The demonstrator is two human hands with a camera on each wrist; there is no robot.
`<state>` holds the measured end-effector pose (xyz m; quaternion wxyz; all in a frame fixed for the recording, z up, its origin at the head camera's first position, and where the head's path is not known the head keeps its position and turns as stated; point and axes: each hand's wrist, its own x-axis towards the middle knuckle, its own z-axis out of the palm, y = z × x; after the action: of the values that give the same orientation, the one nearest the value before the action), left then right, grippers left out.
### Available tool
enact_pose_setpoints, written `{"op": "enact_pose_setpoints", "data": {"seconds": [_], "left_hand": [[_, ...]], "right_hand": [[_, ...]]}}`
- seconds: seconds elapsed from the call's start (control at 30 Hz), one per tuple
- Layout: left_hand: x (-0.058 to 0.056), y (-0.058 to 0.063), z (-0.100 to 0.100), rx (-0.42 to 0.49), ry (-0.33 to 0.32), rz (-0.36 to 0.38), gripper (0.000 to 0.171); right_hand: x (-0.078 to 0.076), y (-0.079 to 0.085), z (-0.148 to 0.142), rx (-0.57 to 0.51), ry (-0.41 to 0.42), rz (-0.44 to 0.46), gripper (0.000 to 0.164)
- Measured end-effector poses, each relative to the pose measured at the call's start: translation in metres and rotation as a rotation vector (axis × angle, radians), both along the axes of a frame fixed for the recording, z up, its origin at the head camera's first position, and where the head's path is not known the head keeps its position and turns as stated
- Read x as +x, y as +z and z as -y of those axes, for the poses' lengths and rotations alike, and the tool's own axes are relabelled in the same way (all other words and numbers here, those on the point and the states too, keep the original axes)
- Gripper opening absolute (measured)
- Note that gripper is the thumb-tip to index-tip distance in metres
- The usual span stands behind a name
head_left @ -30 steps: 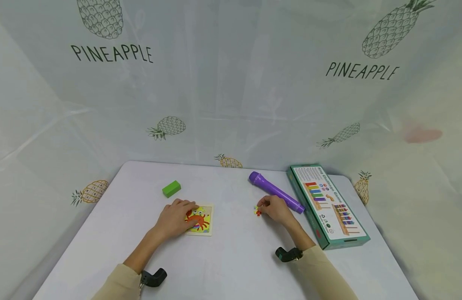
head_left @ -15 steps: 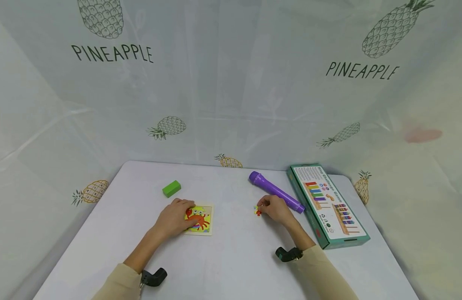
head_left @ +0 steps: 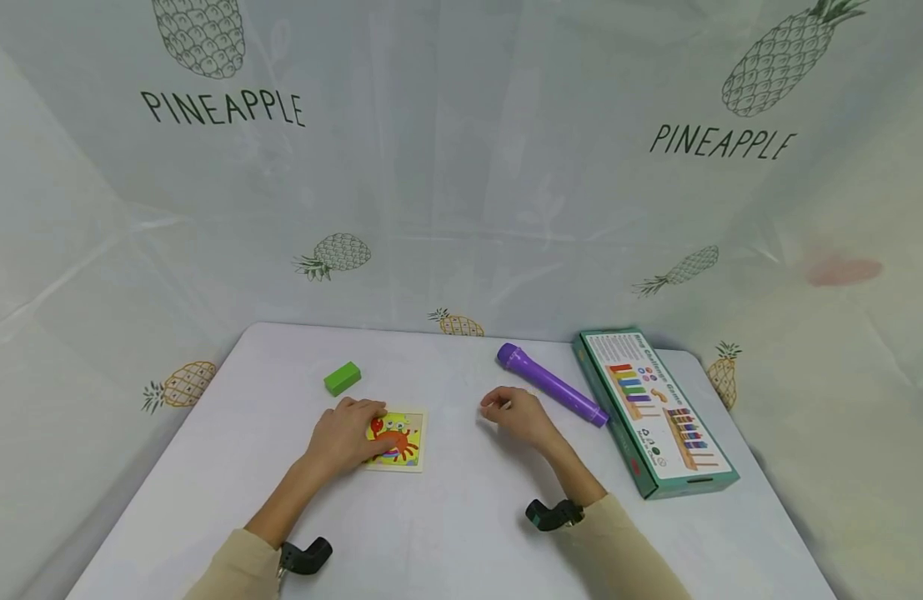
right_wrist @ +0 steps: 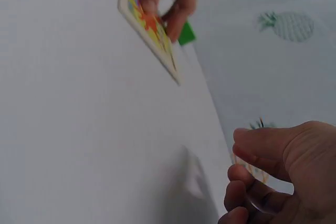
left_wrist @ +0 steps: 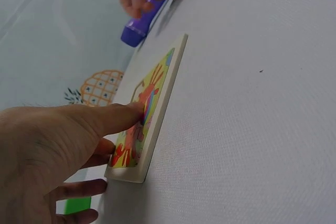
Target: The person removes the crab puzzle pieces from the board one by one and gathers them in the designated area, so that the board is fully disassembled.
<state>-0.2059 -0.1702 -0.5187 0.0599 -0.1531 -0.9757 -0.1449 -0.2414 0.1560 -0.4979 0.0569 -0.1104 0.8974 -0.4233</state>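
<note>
A small square crab puzzle point(head_left: 406, 439) with a yellow picture and pale wooden frame lies on the table. My left hand point(head_left: 346, 435) holds it at its left side: the thumb point(left_wrist: 126, 116) rests on the picture, and the other fingers reach along the edge. To the right, above the tabletop, my right hand point(head_left: 519, 417) has thumb and forefinger brought together in a pinch. The small puzzle piece seen earlier under these fingertips has left its spot on the table; the fingers hide it. In the right wrist view, the right hand point(right_wrist: 281, 174) shows its other fingers curled.
Behind the left hand lies a green block point(head_left: 343, 378). A purple microphone-shaped tube point(head_left: 553, 385) lies beyond the right hand, alongside a green-edged game box point(head_left: 659, 417). A pineapple-print curtain point(head_left: 461, 208) hangs behind the white table point(head_left: 461, 533).
My right hand has lifted from the table and moved left, and the small puzzle piece is gone from its place. My left hand stays on the crab puzzle, shifted very slightly left.
</note>
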Motion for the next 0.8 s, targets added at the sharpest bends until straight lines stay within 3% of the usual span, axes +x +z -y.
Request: {"op": "enact_pose_setpoints", "data": {"seconds": [0.33, 0.53, 0.8], "left_hand": [[-0.001, 0.002, -0.002, -0.005, 0.023, 0.052, 0.068], [0.0, 0.005, -0.003, -0.017, 0.025, 0.071, 0.067], [-0.001, 0.005, -0.003, -0.01, 0.026, 0.056, 0.064]], "right_hand": [[0.001, -0.008, 0.078, 0.049, 0.228, 0.041, 0.022], [0.002, -0.013, 0.1, 0.134, 0.247, 0.048, 0.029], [0.004, -0.009, 0.106, 0.185, 0.255, 0.035, 0.03]]}}
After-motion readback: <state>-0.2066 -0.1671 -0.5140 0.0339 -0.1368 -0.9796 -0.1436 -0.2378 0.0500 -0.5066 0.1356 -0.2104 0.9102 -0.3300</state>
